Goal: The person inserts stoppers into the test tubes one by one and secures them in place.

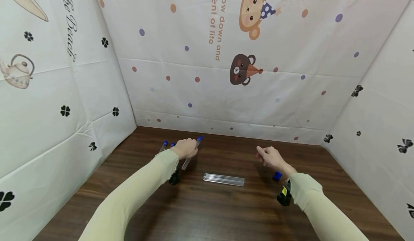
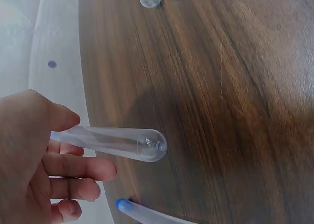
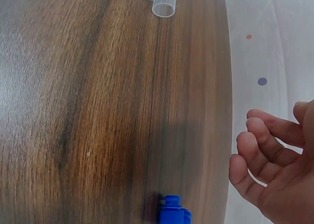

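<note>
Held tube: clear, round-bottomed plastic test tube with a blue cap (image 1: 187, 163); located in the left hand, above the table, tilted, cap end pointing away from the person.
Left hand (image 1: 185, 148): thumb and fingers pinch the tube near its capped end; the rounded end projects free.
Capped tubes: clear slender tubes with blue caps (image 1: 163, 146), on the table just beyond the left hand's outer side; two caps show, one tube body mostly hidden by the hand.
Uncapped tubes: clear, straight, round-bottomed plastic tubes (image 1: 224, 179), side by side on the table between the hands; at least two, exact count unclear.
Right hand (image 1: 271, 157): fingers loosely bent, holding nothing, raised above the table.
Loose caps: small blue plastic caps (image 1: 277, 176), grouped on the table near the right hand; number unclear.
Table: dark brown wood-grain surface (image 1: 210, 212).
Slip hazard: the smooth tube could rotate or drop if the pinch loosens.
Contact hazard: lowering the left hand carelessly could knock the capped tubes.
Roll hazard: a sleeve or wrist brushing the uncapped tubes could set them rolling.
Scatter hazard: a low right wrist could sweep the loose caps apart.
</note>
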`<control>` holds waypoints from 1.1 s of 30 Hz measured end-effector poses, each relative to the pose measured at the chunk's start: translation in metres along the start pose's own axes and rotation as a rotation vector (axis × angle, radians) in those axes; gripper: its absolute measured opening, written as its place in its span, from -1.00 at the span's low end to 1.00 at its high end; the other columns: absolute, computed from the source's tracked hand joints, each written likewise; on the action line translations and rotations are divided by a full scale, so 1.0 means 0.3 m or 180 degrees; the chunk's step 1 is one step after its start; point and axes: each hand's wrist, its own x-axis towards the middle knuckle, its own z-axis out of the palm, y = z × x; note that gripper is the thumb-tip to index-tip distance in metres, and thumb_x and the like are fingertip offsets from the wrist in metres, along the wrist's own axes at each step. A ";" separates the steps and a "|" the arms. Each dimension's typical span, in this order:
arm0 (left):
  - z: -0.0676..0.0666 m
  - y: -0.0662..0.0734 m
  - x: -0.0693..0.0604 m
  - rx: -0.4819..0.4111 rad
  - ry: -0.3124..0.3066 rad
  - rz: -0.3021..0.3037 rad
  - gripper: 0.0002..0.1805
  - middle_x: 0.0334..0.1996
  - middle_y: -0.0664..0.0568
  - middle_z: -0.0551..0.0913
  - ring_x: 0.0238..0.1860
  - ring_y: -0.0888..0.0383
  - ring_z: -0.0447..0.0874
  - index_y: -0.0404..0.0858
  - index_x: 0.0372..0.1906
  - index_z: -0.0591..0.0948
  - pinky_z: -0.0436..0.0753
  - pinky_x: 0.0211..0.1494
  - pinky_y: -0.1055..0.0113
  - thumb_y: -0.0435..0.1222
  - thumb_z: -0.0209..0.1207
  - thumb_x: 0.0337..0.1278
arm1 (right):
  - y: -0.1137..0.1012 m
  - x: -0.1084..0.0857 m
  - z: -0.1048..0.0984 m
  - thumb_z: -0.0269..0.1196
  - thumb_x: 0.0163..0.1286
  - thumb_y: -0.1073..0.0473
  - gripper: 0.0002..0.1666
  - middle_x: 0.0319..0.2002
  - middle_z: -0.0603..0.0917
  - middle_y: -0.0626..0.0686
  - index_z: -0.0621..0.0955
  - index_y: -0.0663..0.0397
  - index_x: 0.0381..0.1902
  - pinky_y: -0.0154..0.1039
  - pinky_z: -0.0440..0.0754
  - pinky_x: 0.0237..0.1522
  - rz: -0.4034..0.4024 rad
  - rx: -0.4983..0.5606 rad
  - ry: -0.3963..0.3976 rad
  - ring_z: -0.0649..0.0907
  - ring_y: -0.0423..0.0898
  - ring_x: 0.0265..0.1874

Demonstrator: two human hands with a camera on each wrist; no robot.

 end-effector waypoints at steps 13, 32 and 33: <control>0.002 -0.055 -0.012 0.0049 -0.0049 -0.0138 -0.59 -0.63 0.04 0.49 -0.66 0.19 0.42 -0.16 -0.67 0.48 0.41 -0.58 0.35 -0.20 0.01 0.38 | 0.019 0.005 -0.008 -0.12 0.58 -0.05 -0.38 -0.50 0.62 0.22 0.63 0.40 -0.26 -0.11 0.55 -0.54 -0.0014 -0.0101 -0.0029 0.50 -0.14 -0.67; 0.003 -0.116 -0.020 0.0273 -0.0094 -0.0170 -0.60 -0.60 0.03 0.45 -0.61 0.15 0.38 -0.15 -0.67 0.39 0.39 -0.50 0.29 -0.21 0.03 0.34 | 0.019 -0.002 -0.010 -0.11 0.58 -0.01 -0.41 -0.52 0.63 0.21 0.63 0.38 -0.29 -0.24 0.51 -0.52 -0.0034 -0.0246 -0.0020 0.51 -0.11 -0.65; 0.004 -0.119 -0.022 0.0284 -0.0102 -0.0179 -0.60 -0.60 0.03 0.45 -0.61 0.15 0.37 -0.16 -0.67 0.39 0.39 -0.50 0.29 -0.21 0.03 0.35 | 0.019 -0.002 -0.009 -0.11 0.58 -0.01 -0.42 -0.53 0.63 0.20 0.63 0.37 -0.30 -0.25 0.51 -0.52 -0.0020 -0.0248 -0.0019 0.51 -0.12 -0.65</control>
